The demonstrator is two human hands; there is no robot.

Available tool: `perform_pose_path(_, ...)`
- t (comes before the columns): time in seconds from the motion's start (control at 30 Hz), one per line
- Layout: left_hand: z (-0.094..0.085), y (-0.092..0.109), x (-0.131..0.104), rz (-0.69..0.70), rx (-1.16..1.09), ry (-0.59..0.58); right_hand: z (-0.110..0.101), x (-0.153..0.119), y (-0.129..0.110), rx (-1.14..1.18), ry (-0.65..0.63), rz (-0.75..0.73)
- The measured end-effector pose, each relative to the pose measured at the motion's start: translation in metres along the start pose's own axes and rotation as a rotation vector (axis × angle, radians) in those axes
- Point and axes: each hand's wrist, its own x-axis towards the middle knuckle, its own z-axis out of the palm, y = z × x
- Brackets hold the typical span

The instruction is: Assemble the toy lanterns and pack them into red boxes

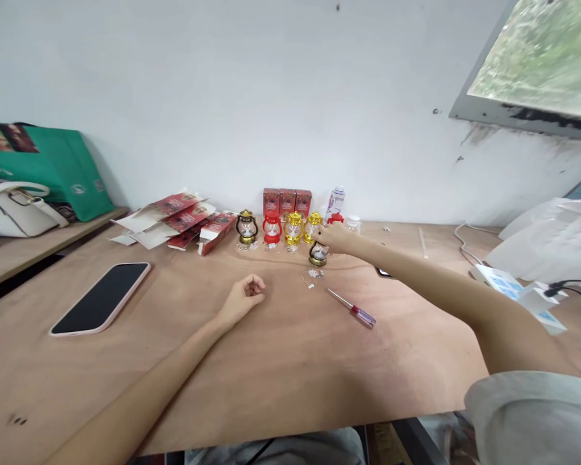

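My right hand (333, 237) has its fingers closed round the top of a dark bronze lantern (318, 254), whose base is at the tabletop. My left hand (244, 299) rests on the table, fingers curled loosely with a gap between thumb and fingertips and nothing in them. Behind stand another bronze lantern (246, 227), a red lantern (272, 229) and two gold lanterns (293, 229); a second red one (336, 218) is partly hidden by my right hand. Small bits (312, 274) lie before the held lantern, near a screwdriver (361, 314).
Flattened red boxes (177, 216) lie at the back left, and three small red boxes (287, 201) stand by the wall. A phone (101, 299) is on the left. Bottles (336, 200), white boxes (508, 287) and cables are farther right.
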Motion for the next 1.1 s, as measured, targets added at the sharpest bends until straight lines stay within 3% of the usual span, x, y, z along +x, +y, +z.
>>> perform_pose_path(0.13,0.002,0.000,0.000,0.012,-0.021,-0.005,0.000,-0.011,0.011,0.056,0.082,0.041)
perform_pose_path(0.27,0.003,0.001,0.000,0.010,-0.042,-0.032,-0.005,-0.029,-0.003,0.373,0.284,0.209)
perform_pose_path(0.33,0.003,0.002,-0.002,0.012,-0.037,-0.074,-0.005,-0.038,-0.030,0.637,0.399,0.240)
perform_pose_path(0.43,0.003,0.006,-0.007,0.024,-0.009,-0.214,0.001,-0.047,-0.090,1.056,0.546,0.250)
perform_pose_path(0.53,0.005,0.014,-0.016,-0.004,-0.103,-0.346,0.012,-0.048,-0.144,1.270,0.502,0.230)
perform_pose_path(0.63,0.010,0.021,-0.024,-0.021,-0.220,-0.314,0.020,-0.048,-0.170,1.247,0.444,0.109)
perform_pose_path(0.73,0.015,0.022,-0.025,-0.056,-0.214,-0.147,0.024,-0.050,-0.169,1.126,0.406,0.006)
perform_pose_path(0.8,0.016,0.020,-0.024,-0.048,-0.207,-0.059,0.028,-0.054,-0.162,1.032,0.428,0.013)
perform_pose_path(0.93,0.012,0.018,-0.020,0.014,-0.164,0.080,0.043,-0.059,-0.141,0.759,0.484,0.160)
perform_pose_path(1.1,0.005,0.020,-0.017,0.058,-0.088,0.079,0.067,-0.056,-0.107,0.595,0.384,0.443)
